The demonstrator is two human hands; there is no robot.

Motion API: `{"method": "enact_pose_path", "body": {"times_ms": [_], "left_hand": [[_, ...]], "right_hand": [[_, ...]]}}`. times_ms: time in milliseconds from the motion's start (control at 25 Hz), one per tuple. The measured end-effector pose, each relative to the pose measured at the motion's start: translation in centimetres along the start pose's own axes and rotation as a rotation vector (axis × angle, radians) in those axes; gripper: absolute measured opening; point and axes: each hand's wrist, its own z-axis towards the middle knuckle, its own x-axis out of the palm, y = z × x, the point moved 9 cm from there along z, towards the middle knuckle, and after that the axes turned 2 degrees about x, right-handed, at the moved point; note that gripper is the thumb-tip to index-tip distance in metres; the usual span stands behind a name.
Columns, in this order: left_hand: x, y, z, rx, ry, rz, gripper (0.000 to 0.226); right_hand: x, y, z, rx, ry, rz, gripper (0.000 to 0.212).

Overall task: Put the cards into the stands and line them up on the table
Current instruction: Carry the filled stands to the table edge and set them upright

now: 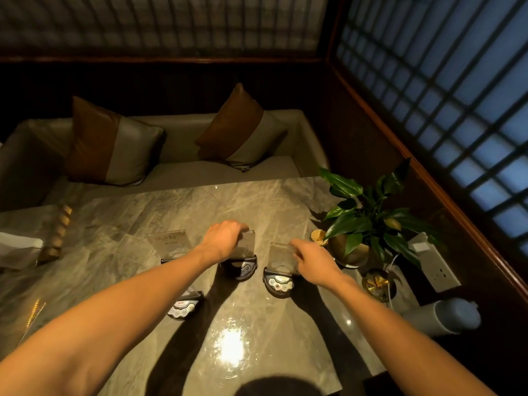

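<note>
so four stands are sitting on the counter [143, 224], a veined, glossy marble slab. left stand [168, 260] is carrying a clear acrylic card [170, 241] with faint lettering, upright. middle stand [241, 268], dark and half-round, is holding a clear card [246, 244]; left hand [221, 238] is gripping that card's top edge, fingers curled over it, grip closed on it. right stand [278, 282], half-round with pale scalloped trim, is holding another clear card [281, 257]; right hand [313, 260] is pinching its top right corner, grip closed on it. near stand [184, 305] is sitting closer in, partly hidden under the left forearm; cannot tell if there's a card in it.

right edge of the counter is crowding up: a leafy plant [368, 207] in a round brassy pot [347, 250], a small brass dish [377, 284], a white socket block [431, 260] and a grey cylinder [443, 317]. a twisted gold post [57, 231] is standing at the left edge. centre and near counter are lying open, with a bright lamp glare near the front. a padded bench [177, 170] with two brown-and-grey cushions is running along the far edge.
</note>
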Motion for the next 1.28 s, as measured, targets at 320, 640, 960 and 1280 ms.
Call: {"method": "enact_pose_path", "body": {"times_ms": [320,640,960,1280], "left_hand": [[-5.8,-2.9,1.2,0.065,-0.145,-0.074,0.045],[-11.7,-4.9,8.8,-0.001,-0.288,-0.116,0.045],[-11.8,-7.7,22.4,-0.053,-0.304,-0.166,0.049],[-7.2,-10.7,33.5,-0.095,-0.246,-0.219,0.054]], "right_hand": [[-7.3,0.7,2.9,-0.017,-0.118,-0.002,0.04],[-15.7,1.1,11.7,-0.165,-0.129,0.044,0.034],[-22.3,-6.7,22.9,-0.276,-0.103,0.033,0.024],[-23.3,-19.0,30.5,-0.168,-0.109,0.155,0.022]]}}
